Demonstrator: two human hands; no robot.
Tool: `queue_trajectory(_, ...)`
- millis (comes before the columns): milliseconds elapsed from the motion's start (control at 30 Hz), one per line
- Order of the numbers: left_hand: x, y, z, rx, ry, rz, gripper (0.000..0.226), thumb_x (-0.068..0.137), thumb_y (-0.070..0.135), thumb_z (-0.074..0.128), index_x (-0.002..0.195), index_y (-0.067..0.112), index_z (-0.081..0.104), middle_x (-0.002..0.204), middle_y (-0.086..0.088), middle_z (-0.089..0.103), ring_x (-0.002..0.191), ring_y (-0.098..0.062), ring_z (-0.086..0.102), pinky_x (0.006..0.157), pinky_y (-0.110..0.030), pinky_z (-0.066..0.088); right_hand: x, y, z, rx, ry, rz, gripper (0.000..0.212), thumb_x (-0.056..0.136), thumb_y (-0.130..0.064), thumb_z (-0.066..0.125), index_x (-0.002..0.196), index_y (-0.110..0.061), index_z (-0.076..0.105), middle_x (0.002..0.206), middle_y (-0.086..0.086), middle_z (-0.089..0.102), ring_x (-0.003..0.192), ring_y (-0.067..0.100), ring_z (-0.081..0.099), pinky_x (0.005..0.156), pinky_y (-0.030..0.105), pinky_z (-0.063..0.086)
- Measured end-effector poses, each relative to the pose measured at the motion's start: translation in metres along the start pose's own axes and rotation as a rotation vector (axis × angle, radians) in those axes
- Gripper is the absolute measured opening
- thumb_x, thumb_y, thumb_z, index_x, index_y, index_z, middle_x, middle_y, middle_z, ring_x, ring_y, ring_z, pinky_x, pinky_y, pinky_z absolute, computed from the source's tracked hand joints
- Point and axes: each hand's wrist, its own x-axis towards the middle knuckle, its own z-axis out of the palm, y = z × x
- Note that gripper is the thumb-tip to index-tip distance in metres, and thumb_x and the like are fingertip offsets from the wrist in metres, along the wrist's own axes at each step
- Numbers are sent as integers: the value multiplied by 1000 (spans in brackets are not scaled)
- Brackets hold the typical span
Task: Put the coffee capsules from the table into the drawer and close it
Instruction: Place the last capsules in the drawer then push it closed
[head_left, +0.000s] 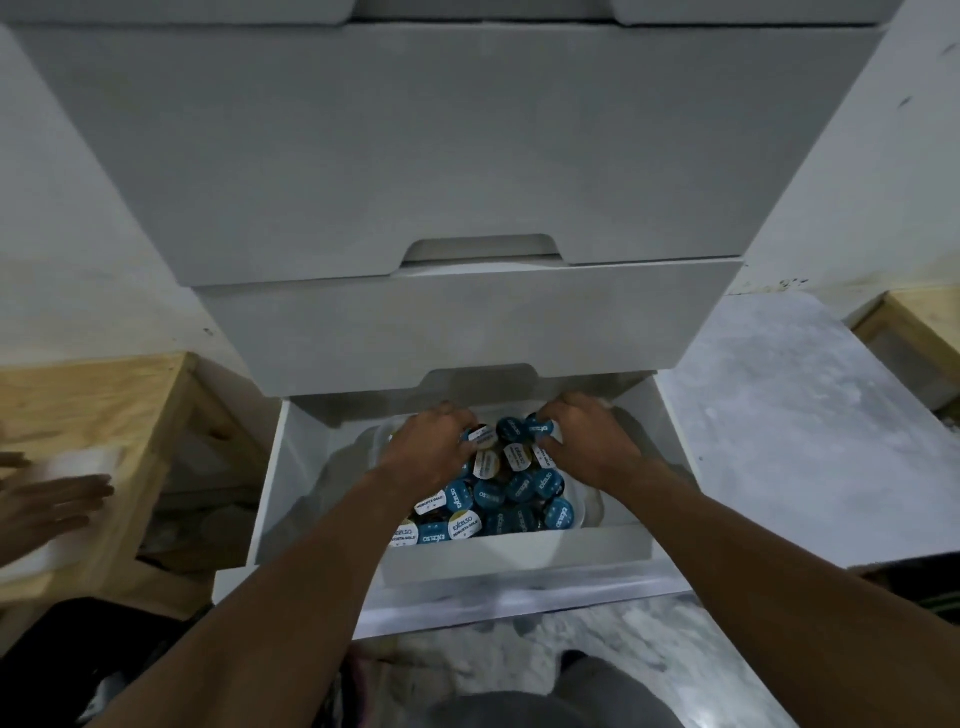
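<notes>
Capsules (514, 493) fill the open drawer (519, 548); left hand (431, 449) and right hand (584, 441) each grip some at its far end.

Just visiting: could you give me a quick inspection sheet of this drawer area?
Surface: bottom drawer of a white unit, pulled open.
Job's things: coffee capsules, blue and white lids, heaped inside the drawer.
Clutter: blurred white object on the wooden bench at left, under another person's hand.
Hands: left hand and right hand both on the capsules at the back; grip unclear.
Cables: nothing seen.
Surroundings: two closed drawers above, grey mottled floor.
</notes>
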Motion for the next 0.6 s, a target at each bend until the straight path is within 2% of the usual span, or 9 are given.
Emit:
queue_trajectory(100, -13, -4, -8, 11, 1, 15, 30, 93, 28, 54, 121, 20, 56, 121, -5, 58, 103, -24, 58, 85, -36, 46, -13, -11, -6, -15, -18, 47, 36, 90, -28, 60, 124, -15, 58, 127, 8, 56, 118, 23, 49, 98, 33, 39)
queue_trajectory(300, -33, -5, -16, 7, 12, 32, 26, 91, 26, 56, 115, 19, 61, 119, -5, 61, 103, -23, 58, 82, -31, 44, -39, -20, -12, -65, -24, 68, 34, 92, -32, 57, 123, -18, 59, 125, 5, 57, 112, 21, 54, 83, 26, 37)
queue_trajectory(467, -48, -1, -22, 4, 26, -4, 24, 88, 27, 57, 110, 20, 62, 111, -6, 64, 96, -25, 60, 83, -36, 50, -55, -24, -15, -26, -10, 43, 30, 90, -26, 59, 118, -14, 63, 116, 9, 64, 103, 23, 59, 88, 34, 48)
queue_trajectory(600, -64, 12, -29, -6, 119, -41, 23, 88, 30, 55, 109, 23, 62, 105, -3, 66, 90, -21, 61, 81, -41, 53, -69, -26, -23, 15, 57, 0, 25, 91, -23, 58, 112, -12, 66, 110, 9, 66, 96, 21, 60, 84, 33, 48)
